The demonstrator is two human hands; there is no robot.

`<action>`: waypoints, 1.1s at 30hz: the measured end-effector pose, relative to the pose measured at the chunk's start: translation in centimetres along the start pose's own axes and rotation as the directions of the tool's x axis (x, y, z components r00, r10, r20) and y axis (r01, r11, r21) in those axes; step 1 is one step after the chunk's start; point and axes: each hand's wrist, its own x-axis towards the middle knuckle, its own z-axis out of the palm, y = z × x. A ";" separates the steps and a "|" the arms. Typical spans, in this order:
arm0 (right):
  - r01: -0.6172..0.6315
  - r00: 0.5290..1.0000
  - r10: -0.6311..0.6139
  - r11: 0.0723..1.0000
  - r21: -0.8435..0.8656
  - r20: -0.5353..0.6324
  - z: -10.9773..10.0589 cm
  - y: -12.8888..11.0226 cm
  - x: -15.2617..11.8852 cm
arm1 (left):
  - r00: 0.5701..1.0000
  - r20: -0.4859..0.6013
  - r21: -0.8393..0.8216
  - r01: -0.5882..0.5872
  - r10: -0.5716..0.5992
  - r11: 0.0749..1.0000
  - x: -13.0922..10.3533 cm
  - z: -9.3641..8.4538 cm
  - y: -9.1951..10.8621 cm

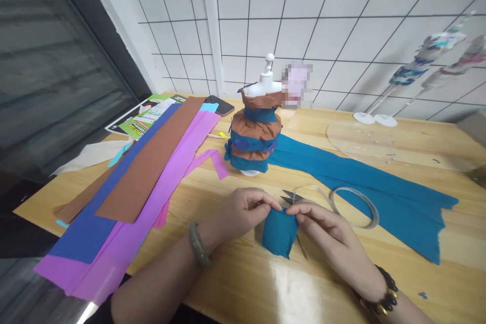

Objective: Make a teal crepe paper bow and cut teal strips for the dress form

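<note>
A small teal piece of crepe paper (pixel 280 235) hangs between my two hands, just above the table. Its upper left edge is pinched by my left hand (pixel 250 210), thumb against forefinger. My right hand (pixel 322 225) grips the upper right edge the same way, and the two sets of fingertips nearly meet. Dark scissors (pixel 291 195) lie just behind the fingers, partly hidden by my right hand. Beyond stands a miniature dress form (pixel 256 131) wrapped in gathered brown and teal bands.
Long brown, blue and purple crepe strips (pixel 152 162) are piled at left, by a phone (pixel 220 106) and printed sheets (pixel 152 116). A teal strip (pixel 360 182) and a roll of clear tape (pixel 374 212) lie right. Two more dress forms (pixel 412 68) stand at the back right.
</note>
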 end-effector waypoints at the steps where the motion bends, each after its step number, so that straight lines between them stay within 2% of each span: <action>1: -0.009 1.000 0.009 1.000 0.015 -0.006 0.1 0.1 0.0 | 1.000 -0.002 -0.013 0.000 0.000 1.000 0.0 0.0 0.0; 7: -0.039 0.992 0.039 0.999 0.006 -0.118 0.9 0.9 -0.1 | 0.999 0.008 -0.115 0.041 -0.041 0.993 0.0 0.4 -0.6; 16: 0.020 0.986 -0.033 0.997 -0.078 -0.162 0.7 1.3 0.0 | 0.996 -0.034 -0.157 0.072 -0.078 0.985 0.1 0.5 -0.7; 21: 0.039 0.983 -0.057 0.993 -0.110 -0.173 0.7 1.1 0.0 | 0.999 -0.036 -0.137 0.028 -0.033 0.990 0.1 0.5 -0.7; 25: 0.039 0.985 -0.063 0.989 -0.144 -0.163 0.6 1.1 0.0 | 0.999 -0.045 -0.055 -0.019 0.017 0.998 0.0 0.5 -0.6; 29: 0.050 0.984 -0.077 0.985 -0.164 -0.158 0.5 1.0 0.1 | 0.996 -0.086 0.035 -0.017 0.020 0.999 0.1 0.4 -0.5; 33: 0.046 0.988 -0.070 0.984 -0.170 -0.140 0.3 0.9 0.1 | 0.996 -0.092 0.026 0.002 0.000 1.000 0.1 0.4 -0.7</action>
